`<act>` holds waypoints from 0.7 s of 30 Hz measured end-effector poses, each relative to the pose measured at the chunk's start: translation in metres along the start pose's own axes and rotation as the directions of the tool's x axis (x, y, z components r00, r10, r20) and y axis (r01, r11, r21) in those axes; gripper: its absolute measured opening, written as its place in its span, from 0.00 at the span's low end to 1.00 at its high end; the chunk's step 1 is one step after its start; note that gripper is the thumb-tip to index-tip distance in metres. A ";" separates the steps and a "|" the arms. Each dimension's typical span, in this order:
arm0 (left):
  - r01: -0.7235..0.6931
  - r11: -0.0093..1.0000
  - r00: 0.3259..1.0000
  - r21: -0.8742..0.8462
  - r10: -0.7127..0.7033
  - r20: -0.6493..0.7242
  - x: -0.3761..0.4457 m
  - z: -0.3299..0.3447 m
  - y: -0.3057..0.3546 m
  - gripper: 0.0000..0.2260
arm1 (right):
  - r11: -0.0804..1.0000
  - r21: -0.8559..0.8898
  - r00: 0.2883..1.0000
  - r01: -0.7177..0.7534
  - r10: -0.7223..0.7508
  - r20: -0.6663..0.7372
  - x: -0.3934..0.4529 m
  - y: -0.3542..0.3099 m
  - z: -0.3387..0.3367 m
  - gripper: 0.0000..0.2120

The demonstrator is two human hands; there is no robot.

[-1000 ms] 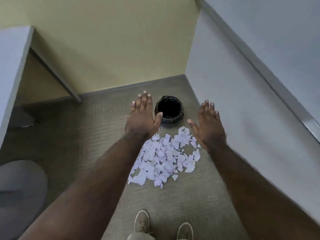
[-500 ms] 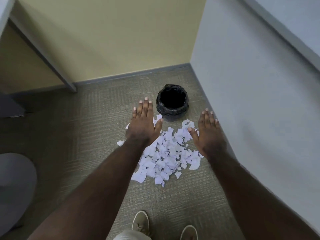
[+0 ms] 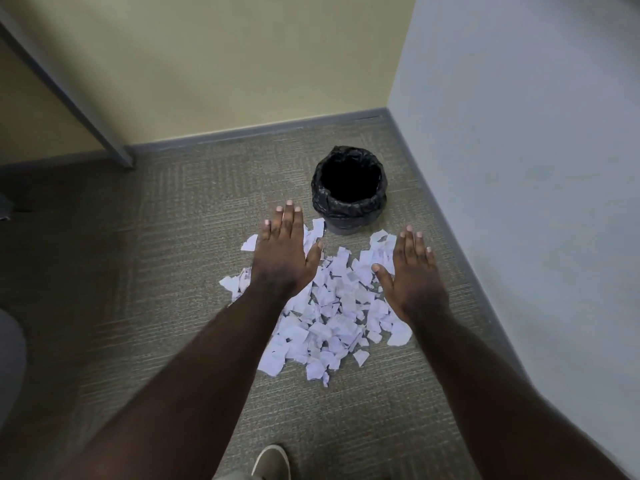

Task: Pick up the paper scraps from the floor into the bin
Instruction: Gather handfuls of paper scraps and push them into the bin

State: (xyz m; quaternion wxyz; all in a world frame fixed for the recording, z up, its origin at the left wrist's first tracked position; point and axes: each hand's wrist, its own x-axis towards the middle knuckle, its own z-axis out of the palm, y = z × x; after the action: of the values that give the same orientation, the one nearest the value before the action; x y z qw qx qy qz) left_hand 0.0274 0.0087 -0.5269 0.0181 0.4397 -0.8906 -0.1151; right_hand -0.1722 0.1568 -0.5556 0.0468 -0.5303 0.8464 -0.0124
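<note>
A heap of pale lilac paper scraps (image 3: 337,313) lies on the grey carpet in front of a small round bin (image 3: 349,206) lined with a black bag. The bin stands upright near the corner, its mouth dark. My left hand (image 3: 282,258) is stretched out flat, palm down, over the left side of the heap, fingers together and empty. My right hand (image 3: 412,271) hovers flat over the heap's right side, also empty. Both forearms hide parts of the scraps.
A grey wall (image 3: 519,168) runs close along the right, a yellow wall (image 3: 225,64) at the back. A desk leg (image 3: 117,150) slants down at the left. One light shoe (image 3: 272,460) shows at the bottom edge. A grey rounded object (image 3: 10,358) sits at the far left.
The view has tilted down and closed in on the corner. Both flat hands have dropped from beside the bin's mouth to above the scrap heap.
</note>
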 end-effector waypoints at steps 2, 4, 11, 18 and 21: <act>-0.005 1.000 1.000 0.001 0.005 0.001 0.006 0.024 -0.005 0.37 | 1.000 -0.002 1.000 -0.002 0.002 0.000 0.005 0.003 0.025 0.42; -0.009 1.000 1.000 -0.009 0.009 -0.002 0.012 0.048 -0.010 0.38 | 1.000 -0.002 1.000 -0.002 0.002 -0.008 0.010 0.005 0.049 0.42; -0.003 1.000 1.000 -0.017 0.003 -0.008 0.030 0.135 -0.038 0.37 | 1.000 0.027 0.999 0.003 -0.002 -0.049 0.031 0.004 0.137 0.41; 0.025 1.000 1.000 -0.011 -0.025 -0.006 0.051 0.217 -0.065 0.36 | 1.000 0.019 0.999 0.010 -0.009 -0.033 0.052 0.001 0.217 0.41; 0.010 1.000 1.000 0.005 -0.010 0.000 0.056 0.247 -0.071 0.38 | 0.999 0.028 1.000 0.020 -0.019 -0.023 0.059 0.003 0.248 0.42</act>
State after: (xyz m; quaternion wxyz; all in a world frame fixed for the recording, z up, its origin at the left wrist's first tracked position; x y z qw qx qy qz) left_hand 0.0150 -0.0303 -0.7869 0.0166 0.4442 -0.8886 -0.1130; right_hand -0.1776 0.1117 -0.8068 0.0443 -0.5377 0.8414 -0.0308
